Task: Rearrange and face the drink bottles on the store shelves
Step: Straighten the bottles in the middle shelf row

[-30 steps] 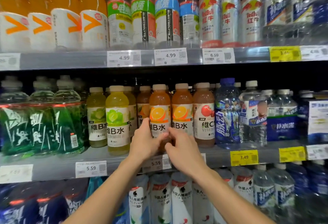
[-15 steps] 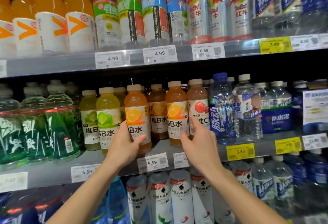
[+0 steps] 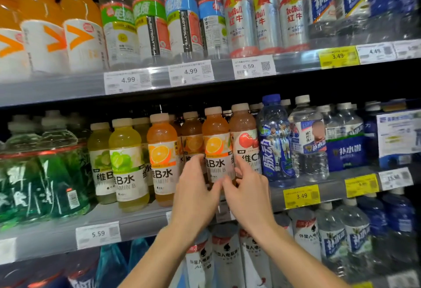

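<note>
A person is standing at store drink shelves, both bare arms reaching up to the middle shelf (image 3: 296,193). Both hands are closing around one orange bottle (image 3: 216,141) standing upright near the shelf's front edge. The left hand (image 3: 196,193) is wrapping the bottle's left side, fingers curled onto the label. The right hand (image 3: 248,193) is cupping the right side, thumb touching the lower label and fingers slipping between this bottle and the peach bottle (image 3: 245,137) just beside it. The label is facing forward.

To the left, another orange bottle (image 3: 162,157) and a lime bottle (image 3: 127,162) are standing at the front, labels outward. A third orange bottle (image 3: 192,135) is sitting further back, in the gap between the two front orange ones. A blue bottle (image 3: 274,137) is touching the peach one on the right.

The risk, as it looks from here: the bottles are packed tight, so the right fingers wedging in could be nudging the peach bottle off square or tipping it against the blue one. Sliding the held bottle too far forward could be carrying its base over the edge.
</note>
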Available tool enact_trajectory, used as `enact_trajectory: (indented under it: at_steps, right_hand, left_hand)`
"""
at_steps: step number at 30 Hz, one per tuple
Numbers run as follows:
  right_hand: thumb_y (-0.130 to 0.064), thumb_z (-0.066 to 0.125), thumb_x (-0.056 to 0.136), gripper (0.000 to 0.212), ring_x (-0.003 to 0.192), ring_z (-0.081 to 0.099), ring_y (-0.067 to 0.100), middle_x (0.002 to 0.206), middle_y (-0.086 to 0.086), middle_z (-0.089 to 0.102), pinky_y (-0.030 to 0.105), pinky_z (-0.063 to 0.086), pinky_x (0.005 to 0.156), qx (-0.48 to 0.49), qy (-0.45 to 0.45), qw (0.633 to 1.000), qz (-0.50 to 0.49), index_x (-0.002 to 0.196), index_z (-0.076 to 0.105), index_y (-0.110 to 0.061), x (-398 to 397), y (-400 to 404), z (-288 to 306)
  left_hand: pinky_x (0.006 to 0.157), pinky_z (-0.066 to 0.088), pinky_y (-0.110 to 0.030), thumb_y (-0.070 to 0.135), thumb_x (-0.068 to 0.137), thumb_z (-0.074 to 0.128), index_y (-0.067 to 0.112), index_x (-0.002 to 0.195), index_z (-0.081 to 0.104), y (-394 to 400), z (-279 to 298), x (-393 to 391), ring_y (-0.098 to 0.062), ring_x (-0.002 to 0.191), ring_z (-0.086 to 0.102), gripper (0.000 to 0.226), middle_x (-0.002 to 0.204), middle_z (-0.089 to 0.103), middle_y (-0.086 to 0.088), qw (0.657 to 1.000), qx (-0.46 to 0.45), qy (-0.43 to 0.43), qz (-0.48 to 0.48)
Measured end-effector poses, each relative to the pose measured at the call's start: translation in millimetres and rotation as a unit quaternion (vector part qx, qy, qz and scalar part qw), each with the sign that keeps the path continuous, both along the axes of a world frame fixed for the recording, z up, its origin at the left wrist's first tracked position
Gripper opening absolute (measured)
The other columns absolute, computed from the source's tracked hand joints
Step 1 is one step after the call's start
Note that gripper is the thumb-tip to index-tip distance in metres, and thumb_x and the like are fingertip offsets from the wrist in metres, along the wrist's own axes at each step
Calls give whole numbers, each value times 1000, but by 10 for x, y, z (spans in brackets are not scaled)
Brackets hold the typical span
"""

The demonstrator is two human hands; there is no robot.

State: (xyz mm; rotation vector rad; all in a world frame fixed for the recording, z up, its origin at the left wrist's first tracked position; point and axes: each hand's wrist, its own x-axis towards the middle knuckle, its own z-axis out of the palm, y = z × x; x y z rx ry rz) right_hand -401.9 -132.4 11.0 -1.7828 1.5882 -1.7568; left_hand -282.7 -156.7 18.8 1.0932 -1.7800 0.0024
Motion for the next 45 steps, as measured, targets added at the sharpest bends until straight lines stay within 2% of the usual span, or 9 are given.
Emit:
enact_trajectory:
  at_steps: [5,12,20,25,28,31,34,40,45]
  right_hand:
    - [-7,52,93,57,123,55,13,136,-4,54,39,49,104,17,14,1000,17,147,42,-21,-50,-88,-35]
    - [-1,49,92,58,127,50,9,139,-10,44,37,46,106,-5,51,996,66,144,39,-26,-86,-122,-69]
    - [-10,52,98,47,122,45,1,137,-11,50,14,35,101,-58,10,997,-42,143,43,-22,-455,-19,-120]
    - [-20,50,99,52,122,54,9,141,-8,53,30,47,103,-28,35,999,-26,149,35,-25,-452,-22,-98]
    - [-21,50,99,50,109,61,12,129,-8,62,32,52,94,-22,15,999,-19,146,38,-26,-437,-20,-79]
    - [-21,48,100,51,112,62,15,125,-6,65,33,51,96,-7,-6,1000,-28,150,37,-26,-461,-40,-77]
    - [-15,45,101,51,121,58,18,131,-2,63,33,46,101,14,-13,999,-28,150,38,-25,-480,-48,-65]
    - [-17,43,100,52,120,57,23,133,1,64,40,45,100,20,40,999,-27,151,37,-26,-498,-47,-85]
    - [-20,41,102,51,125,52,23,138,0,59,37,39,99,18,90,996,-14,152,33,-27,-432,-1,-129]
  left_hand:
    - [91,55,-45,46,75,83,29,110,49,-333,80,-122,-16,105,67,52,112,69,7,990,123,71,-3]
    - [79,44,-25,31,86,76,22,118,50,-359,19,-68,-7,94,57,42,98,57,17,996,66,56,5]
    - [93,52,-38,30,88,74,21,126,52,-338,1,157,-16,106,60,45,115,63,5,997,66,34,33]
    - [112,35,-32,20,83,78,12,142,43,-110,5,-89,-18,133,44,69,140,51,-1,991,-85,26,98]
    - [102,40,-23,16,85,73,11,131,54,9,38,-406,-14,126,48,50,132,54,-1,979,-193,-20,61]
    - [94,43,-23,26,87,73,22,132,47,-116,79,-660,-3,115,50,52,120,51,15,999,-30,6,-17]
    - [89,54,-33,32,83,79,27,113,49,-329,87,-755,-11,105,63,43,108,64,10,993,86,69,-44]
    - [82,58,-41,35,85,76,20,109,62,-394,34,-692,-12,95,67,31,102,71,7,997,47,65,-16]
    - [71,51,-32,25,92,67,23,105,62,-223,21,-561,-16,87,66,15,91,69,7,1000,4,-5,6]
